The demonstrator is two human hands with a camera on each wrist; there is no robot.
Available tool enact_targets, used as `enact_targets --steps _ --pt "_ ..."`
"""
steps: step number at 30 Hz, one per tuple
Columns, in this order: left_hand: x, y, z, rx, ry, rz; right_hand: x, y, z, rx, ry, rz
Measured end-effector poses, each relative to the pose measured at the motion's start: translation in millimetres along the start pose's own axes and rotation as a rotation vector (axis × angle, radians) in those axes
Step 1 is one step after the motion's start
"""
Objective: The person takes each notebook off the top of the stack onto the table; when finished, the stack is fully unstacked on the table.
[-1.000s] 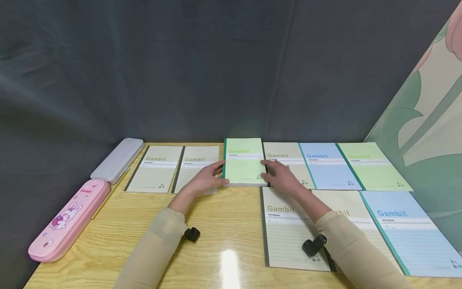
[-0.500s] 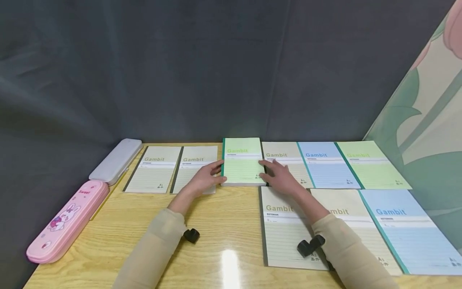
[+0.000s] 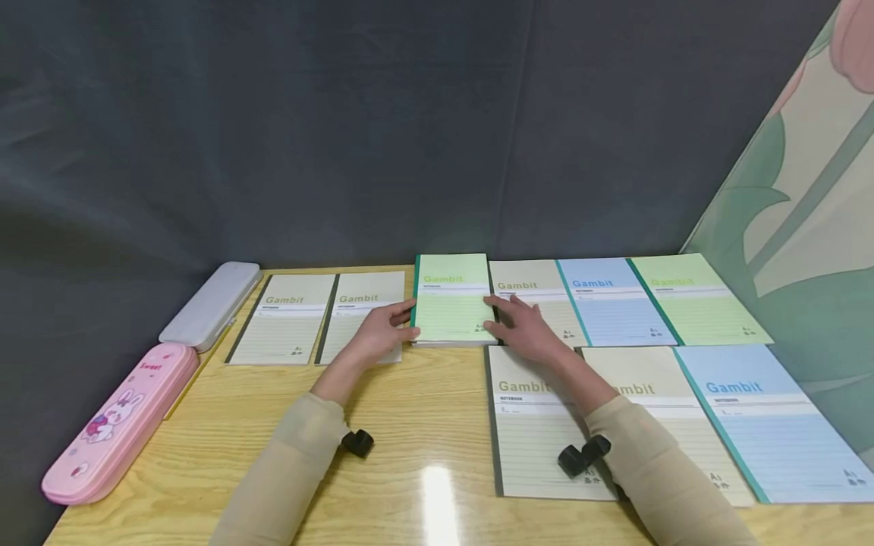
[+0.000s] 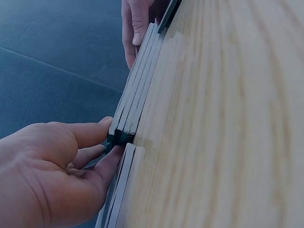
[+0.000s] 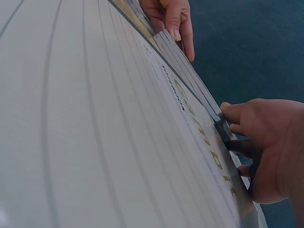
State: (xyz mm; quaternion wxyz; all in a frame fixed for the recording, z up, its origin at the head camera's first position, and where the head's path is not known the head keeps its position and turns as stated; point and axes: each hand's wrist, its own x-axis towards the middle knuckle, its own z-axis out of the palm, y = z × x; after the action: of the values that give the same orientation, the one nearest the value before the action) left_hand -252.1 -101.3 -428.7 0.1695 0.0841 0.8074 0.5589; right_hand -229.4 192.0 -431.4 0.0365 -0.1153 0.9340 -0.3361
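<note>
Head view first: across the room from me, a dark curtain [image 3: 341, 136] backs the wooden table [image 3: 410, 409]. A stack of notebooks [image 3: 451, 303], a green one on top, lies flat near the table's back edge, its long axis running away from the person, between the two hands and about equally near both. The left hand [image 3: 375, 330] has thumb and fingers apart, tips touching the dark green spine; the right hand [image 3: 526, 326], spread likewise, touches the opposite edge, above a beige notebook [image 3: 539, 273] just beside the stack. I can't tell how hard either presses. A pink pencil case [image 3: 119, 428] at the far left reads "Sweet". "Gambit" heads the notebook covers, with smaller "NOTEBOOK" beneath; the corner characters are too small to read.
</note>
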Motion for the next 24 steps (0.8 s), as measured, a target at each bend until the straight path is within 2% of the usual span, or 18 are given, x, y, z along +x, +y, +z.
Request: enact_targets --steps 6,12,19,24 --pt "-0.5 1.2 -0.8 -0.033 0.004 0.0 -0.3 1.4 1.3 -0.002 0.001 0.004" --pt "-5.1 6.3 -2.0 -0.078 0.038 -0.035 -1.1 3.3 1.6 -0.006 0.002 -0.001" --pt "-3.8 7.3 -2.7 -0.124 0.084 -0.047 -2.6 -0.3 -1.1 -0.009 0.003 -0.008" --pt "-4.2 7.1 -5.4 -0.152 0.061 -0.035 -1.4 -0.3 -1.4 -0.016 -0.001 -0.017"
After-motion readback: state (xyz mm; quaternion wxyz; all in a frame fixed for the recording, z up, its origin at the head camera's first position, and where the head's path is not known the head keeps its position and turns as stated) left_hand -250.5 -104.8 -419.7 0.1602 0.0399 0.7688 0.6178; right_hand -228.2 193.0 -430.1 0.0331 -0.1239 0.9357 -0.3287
